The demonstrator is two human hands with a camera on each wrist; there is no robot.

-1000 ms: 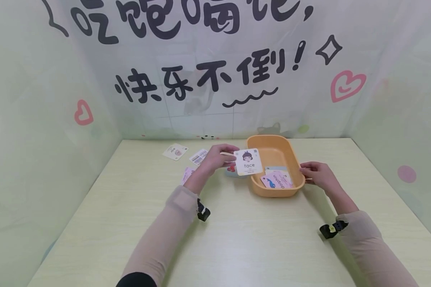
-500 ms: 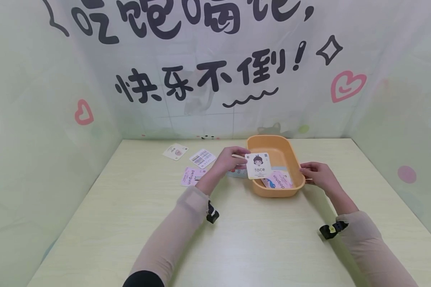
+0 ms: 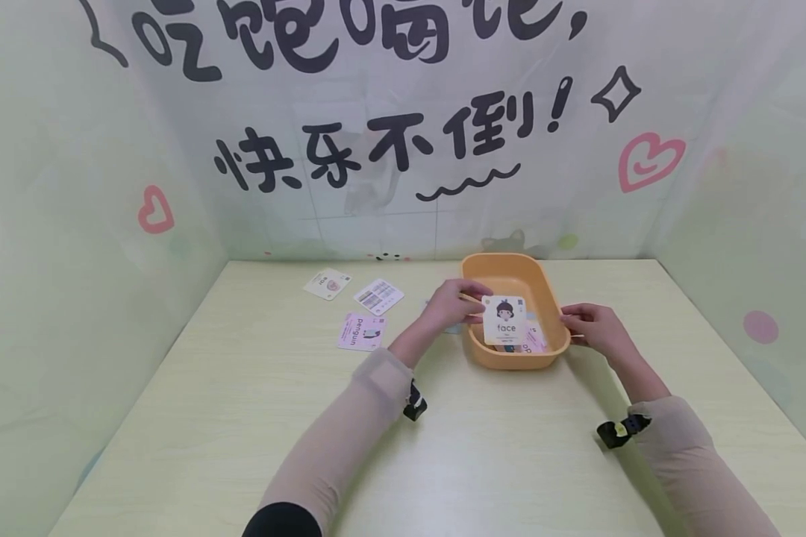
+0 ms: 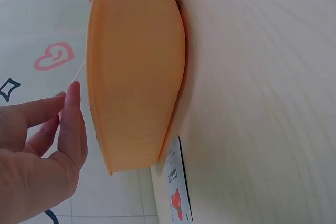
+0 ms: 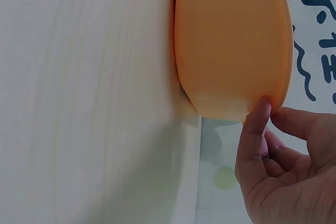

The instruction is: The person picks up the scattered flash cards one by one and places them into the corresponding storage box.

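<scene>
My left hand (image 3: 451, 304) pinches a white flash card (image 3: 504, 321) by its left edge; the card reads "face" and shows a drawn head. It is held over an orange plastic bin (image 3: 510, 362), overlapping the cards inside. In the left wrist view the card is a thin edge between thumb and fingertips, above the bin's rim. My right hand (image 3: 594, 325) grips the bin's right rim, with thumb and fingers pinching the wall in the right wrist view. Inside the bin a pink card (image 3: 536, 340) is partly hidden by the "face" card.
Left of the bin lie a pink "penguin" card (image 3: 362, 332), a card with a barcode (image 3: 379, 297) and a white "ear" card (image 3: 327, 284). A blue-grey "apple" card (image 4: 177, 192) lies beside the bin, mostly behind my left hand. A printed cloth hangs behind the table (image 3: 483, 447).
My left hand has carried the "face" card rightward, from the bin's left rim to over its inside, uncovering the penguin card. My right hand stays on the rim.
</scene>
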